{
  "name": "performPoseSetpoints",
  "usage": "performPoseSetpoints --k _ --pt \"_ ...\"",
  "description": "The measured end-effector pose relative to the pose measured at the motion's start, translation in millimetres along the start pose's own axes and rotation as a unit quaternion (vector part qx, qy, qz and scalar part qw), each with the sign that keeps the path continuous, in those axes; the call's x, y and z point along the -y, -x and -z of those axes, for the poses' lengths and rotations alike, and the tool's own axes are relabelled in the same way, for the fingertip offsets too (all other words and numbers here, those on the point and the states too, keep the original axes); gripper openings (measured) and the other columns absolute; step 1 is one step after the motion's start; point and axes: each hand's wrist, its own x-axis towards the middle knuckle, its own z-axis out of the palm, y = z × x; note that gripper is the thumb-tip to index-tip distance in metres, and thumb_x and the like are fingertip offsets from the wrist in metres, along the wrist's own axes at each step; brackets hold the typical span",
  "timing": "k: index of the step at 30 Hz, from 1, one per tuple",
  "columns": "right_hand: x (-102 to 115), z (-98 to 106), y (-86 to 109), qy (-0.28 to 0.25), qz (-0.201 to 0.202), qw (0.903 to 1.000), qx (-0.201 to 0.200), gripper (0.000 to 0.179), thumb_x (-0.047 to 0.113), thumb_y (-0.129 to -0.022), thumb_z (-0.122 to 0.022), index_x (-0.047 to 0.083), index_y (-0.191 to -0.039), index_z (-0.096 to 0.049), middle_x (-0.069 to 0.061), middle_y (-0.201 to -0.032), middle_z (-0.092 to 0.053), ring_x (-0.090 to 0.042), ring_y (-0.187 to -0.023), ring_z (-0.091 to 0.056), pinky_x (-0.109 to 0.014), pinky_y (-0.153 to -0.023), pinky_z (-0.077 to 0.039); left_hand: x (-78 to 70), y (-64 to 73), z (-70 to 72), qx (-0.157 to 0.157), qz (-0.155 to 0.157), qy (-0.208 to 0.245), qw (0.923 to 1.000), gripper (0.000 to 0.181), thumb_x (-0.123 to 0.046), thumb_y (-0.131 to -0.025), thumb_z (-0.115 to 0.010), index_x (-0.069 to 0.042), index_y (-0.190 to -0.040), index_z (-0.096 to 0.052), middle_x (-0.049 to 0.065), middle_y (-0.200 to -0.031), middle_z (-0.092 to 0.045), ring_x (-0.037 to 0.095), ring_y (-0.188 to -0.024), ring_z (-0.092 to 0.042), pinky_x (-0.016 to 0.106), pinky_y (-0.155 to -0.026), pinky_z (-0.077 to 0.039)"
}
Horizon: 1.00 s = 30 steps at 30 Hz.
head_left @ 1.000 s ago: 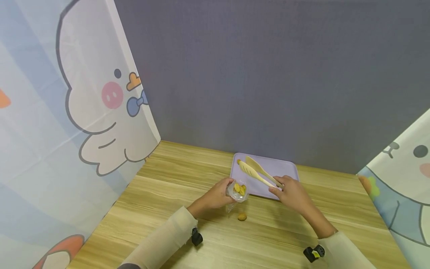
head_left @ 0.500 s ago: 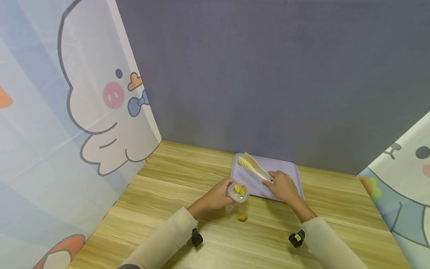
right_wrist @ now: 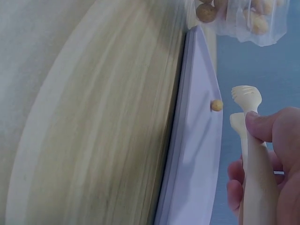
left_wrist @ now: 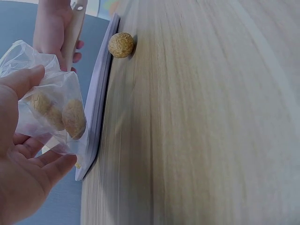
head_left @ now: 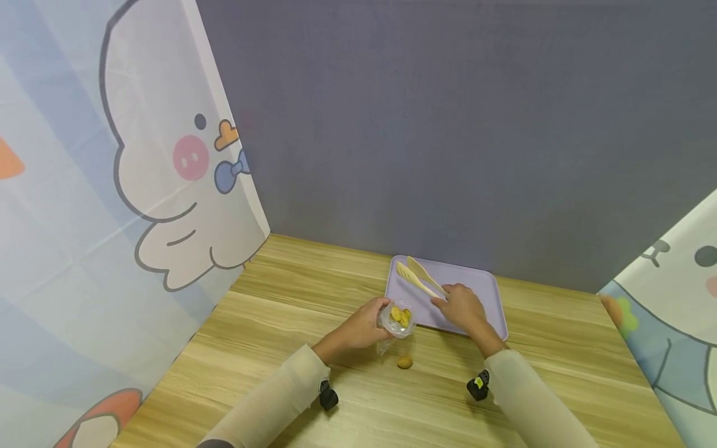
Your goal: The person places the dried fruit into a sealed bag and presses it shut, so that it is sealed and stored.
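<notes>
Over the tray (head_left: pixel 476 286), the right hand (head_left: pixel 466 309) grips the tongs (right_wrist: pixel 258 173) in its fingers, tips parted. An off-centre tip could roll the tray nut (right_wrist: pixel 216 105); tipping the bag (left_wrist: pixel 65 84) could spill its contents. The bag sits between the left hand's (head_left: pixel 361 325) curled fingers and thumb. The tray nut lies beyond the right fingers, near the tongs' tips; a loose nut (head_left: pixel 404 361) rests on the surface (head_left: pixel 269 311).
</notes>
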Motion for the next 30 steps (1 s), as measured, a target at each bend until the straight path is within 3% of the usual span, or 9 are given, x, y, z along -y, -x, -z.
performPoseSetpoints --k 8,17,26,30 --pt "4.5 -8.9 -6.9 0.001 -0.036 0.9991 0.021 0.050 0.036 -0.093 -0.069 -0.001 -0.128 -0.067 -0.023 -0.111 -0.073 -0.042 -0.100 -0.068 -0.056 -0.085 -0.054 0.0 0.9 0.2 0.002 -0.002 -0.006 1.0000 0.070 -0.028 -0.087 -0.079 -0.005 -0.144 -0.047 0.008 -0.137 -0.057 0.019 -0.123 -0.058 0.037 -0.106 -0.050" --pt "7.3 -14.9 -11.2 0.006 -0.057 0.9979 0.032 0.043 0.034 -0.092 -0.072 0.003 -0.121 -0.071 -0.012 -0.087 -0.069 -0.027 -0.075 -0.059 -0.046 -0.065 -0.050 -2.5 1.8 0.7 0.003 0.005 -0.007 1.0000 0.071 -0.026 -0.087 -0.079 -0.004 -0.145 -0.046 0.009 -0.139 -0.056 0.020 -0.124 -0.058 0.038 -0.107 -0.050" --pt "4.6 -20.3 -14.7 0.012 -0.050 0.9983 0.027 0.034 0.034 -0.092 -0.072 0.006 -0.111 -0.073 -0.010 -0.082 -0.065 -0.026 -0.073 -0.058 -0.043 -0.061 -0.047 -0.3 -0.4 -1.0 0.004 0.002 -0.010 0.9999 0.070 -0.025 -0.087 -0.079 -0.004 -0.145 -0.046 0.010 -0.139 -0.056 0.020 -0.124 -0.058 0.038 -0.106 -0.050" --pt "4.2 -22.4 -16.3 0.028 -0.039 0.9987 0.019 0.032 0.032 -0.093 -0.070 0.006 -0.111 -0.073 -0.014 -0.088 -0.066 -0.032 -0.079 -0.063 -0.046 -0.063 -0.050 0.4 -1.4 -2.3 0.002 -0.001 -0.016 0.9999 0.068 -0.025 -0.088 -0.079 -0.005 -0.144 -0.047 0.009 -0.139 -0.056 0.020 -0.124 -0.058 0.037 -0.106 -0.050"
